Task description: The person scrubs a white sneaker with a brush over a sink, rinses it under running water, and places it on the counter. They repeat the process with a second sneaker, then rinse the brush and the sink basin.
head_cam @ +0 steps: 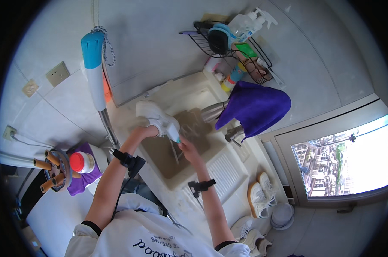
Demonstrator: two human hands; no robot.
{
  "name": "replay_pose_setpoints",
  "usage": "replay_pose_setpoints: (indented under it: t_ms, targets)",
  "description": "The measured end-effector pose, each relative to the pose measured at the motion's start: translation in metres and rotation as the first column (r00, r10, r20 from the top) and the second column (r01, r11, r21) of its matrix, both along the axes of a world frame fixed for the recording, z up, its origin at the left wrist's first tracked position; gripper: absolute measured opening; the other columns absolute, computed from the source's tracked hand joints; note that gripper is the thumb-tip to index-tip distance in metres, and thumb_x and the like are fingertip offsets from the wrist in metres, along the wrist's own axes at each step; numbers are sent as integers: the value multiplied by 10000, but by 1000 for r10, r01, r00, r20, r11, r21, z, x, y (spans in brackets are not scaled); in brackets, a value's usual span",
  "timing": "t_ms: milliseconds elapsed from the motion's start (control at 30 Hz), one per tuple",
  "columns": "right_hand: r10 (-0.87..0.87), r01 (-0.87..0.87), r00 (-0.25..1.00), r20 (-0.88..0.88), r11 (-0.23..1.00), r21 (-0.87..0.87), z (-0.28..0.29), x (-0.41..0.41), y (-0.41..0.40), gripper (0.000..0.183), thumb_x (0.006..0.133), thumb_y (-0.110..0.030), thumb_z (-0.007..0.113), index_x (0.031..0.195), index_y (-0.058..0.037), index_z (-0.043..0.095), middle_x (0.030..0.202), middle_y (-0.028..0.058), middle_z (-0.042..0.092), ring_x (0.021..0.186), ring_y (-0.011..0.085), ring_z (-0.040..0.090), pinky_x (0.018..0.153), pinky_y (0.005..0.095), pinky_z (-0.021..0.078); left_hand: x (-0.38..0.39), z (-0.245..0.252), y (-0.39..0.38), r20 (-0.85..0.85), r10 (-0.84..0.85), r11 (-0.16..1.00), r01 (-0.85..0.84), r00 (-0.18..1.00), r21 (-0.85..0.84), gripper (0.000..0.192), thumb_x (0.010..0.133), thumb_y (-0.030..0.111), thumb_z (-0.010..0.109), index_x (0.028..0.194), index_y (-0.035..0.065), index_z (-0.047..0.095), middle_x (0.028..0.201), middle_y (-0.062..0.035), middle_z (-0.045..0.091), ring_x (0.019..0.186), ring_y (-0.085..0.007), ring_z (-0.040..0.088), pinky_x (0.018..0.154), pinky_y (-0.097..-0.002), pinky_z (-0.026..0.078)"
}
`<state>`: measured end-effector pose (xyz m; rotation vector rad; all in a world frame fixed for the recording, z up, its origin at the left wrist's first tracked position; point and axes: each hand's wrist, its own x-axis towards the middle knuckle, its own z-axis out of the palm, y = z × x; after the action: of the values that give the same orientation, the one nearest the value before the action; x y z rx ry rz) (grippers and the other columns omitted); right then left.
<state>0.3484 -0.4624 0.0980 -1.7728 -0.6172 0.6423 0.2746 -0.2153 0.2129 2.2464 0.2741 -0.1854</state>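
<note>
A white shoe (155,115) is held up over the sink basin (158,163), its lace hanging down. My left hand (151,131) reaches into the shoe's opening and holds it up; most of its fingers are hidden inside. In my right hand (188,149) is a small white brush (172,131) with a teal part by the fingers. The brush lies against the shoe near its lace area; its bristles cannot be made out. Cloudy water (195,128) stands in the basin below.
A steel faucet (213,111) draped with a purple cloth (256,107) juts over the basin. Right of it are a ribbed washboard (224,173), white sneakers (258,197) and a window (338,160). A wire rack (202,45) holds brushes and bottles. A mop handle (96,83) stands at left.
</note>
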Motion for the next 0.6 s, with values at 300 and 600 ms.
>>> replay_pose_setpoints:
  t_ms: [300, 600]
  targets:
    - [-21, 29, 986, 167, 999, -43, 26, -18, 19, 438, 905, -9, 478, 1334, -77, 419, 1190, 99, 562, 1085, 166, 516, 932, 241, 357, -5, -5, 7, -12, 68, 994, -69, 998, -81, 199, 787, 254, 556, 826, 64, 598, 837, -72, 582, 789, -216, 534, 721, -319, 444]
    - [-47, 15, 918, 393, 996, 84, 36, -30, 39, 456, 903, -1, 461, 1346, -96, 404, 1083, 117, 583, 914, 184, 537, 859, 232, 386, -8, -7, 18, -31, 139, 982, -142, 990, -128, 196, 813, 254, 536, 832, 65, 585, 827, -51, 565, 763, -195, 508, 707, -310, 439]
